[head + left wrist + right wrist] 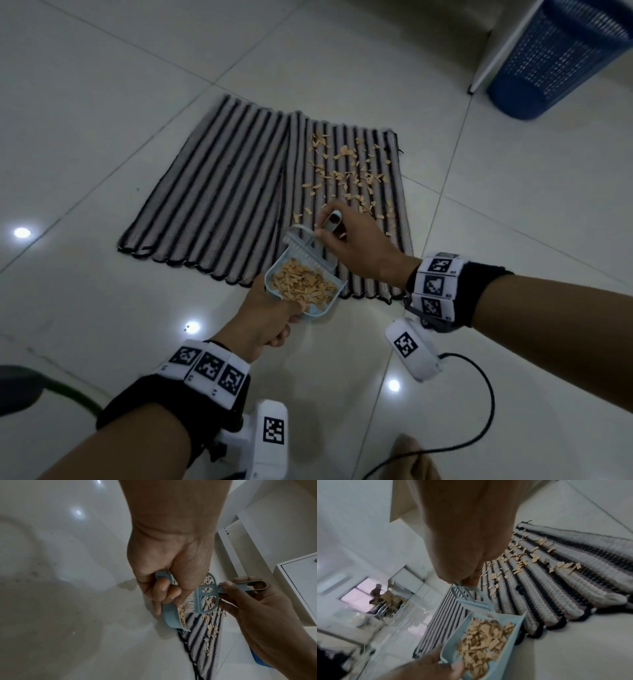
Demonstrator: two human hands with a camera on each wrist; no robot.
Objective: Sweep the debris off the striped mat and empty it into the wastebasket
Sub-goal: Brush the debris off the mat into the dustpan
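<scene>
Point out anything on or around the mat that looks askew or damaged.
The striped mat does not lie flat: a ridge runs up its middle, like a fold or overlap. A loose dark thread sticks out at its far right corner. Tan debris covers only its right half.

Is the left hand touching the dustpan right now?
Touching. In the left wrist view the left hand has its fingers curled round the handle of the dustpan; the head view shows the same grip.

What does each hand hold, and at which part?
Left hand grips the dustpan by its handle; right hand holds the brush by its handle.
</scene>
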